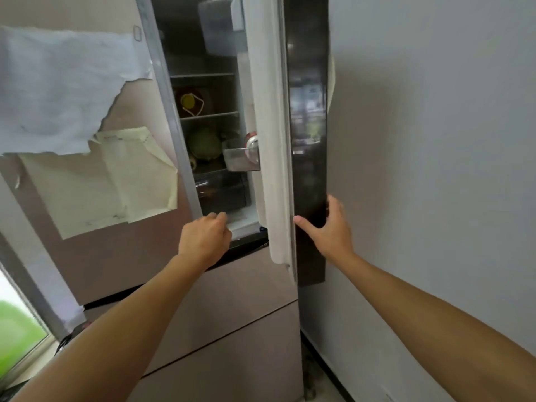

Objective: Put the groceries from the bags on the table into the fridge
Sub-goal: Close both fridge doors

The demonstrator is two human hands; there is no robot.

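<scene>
The fridge's right door (309,169), dark and glossy outside, stands partly open. My right hand (327,227) grips its lower edge, thumb on the inner side and fingers round the outer side. My left hand (204,237) has its fingers curled at the lower inner corner of the pinkish left door (130,256), right by the gap. Through the gap I see shelves with a yellow-lidded jar (188,101), a round green vegetable (204,143) and a crisper drawer (223,192). No bags or table are in view.
A door bin (240,161) holding a can hangs on the right door's white lining. Torn paper sheets (58,82) cover the left door. A grey wall (435,169) stands close behind the right door. Two drawer fronts (232,329) lie below; a window (14,329) is at lower left.
</scene>
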